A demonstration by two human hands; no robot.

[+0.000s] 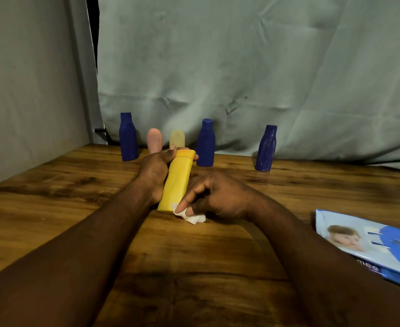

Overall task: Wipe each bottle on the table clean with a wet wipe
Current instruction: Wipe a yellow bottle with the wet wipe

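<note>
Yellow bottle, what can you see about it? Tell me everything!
The yellow bottle is tall, smooth and looks plastic, with a darker cap at its far end. It is held tilted, cap pointing away. The left hand grips its side, and the right hand presses a white wet wipe against its near end.

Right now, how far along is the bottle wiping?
Done: nothing shows which bottles are already clean. In hand: the left hand grips the yellow bottle while the right hand pinches a wet wipe against its lower end. Left, possibly: three blue bottles, a pink bottle and a pale bottle stand at the back.
</note>
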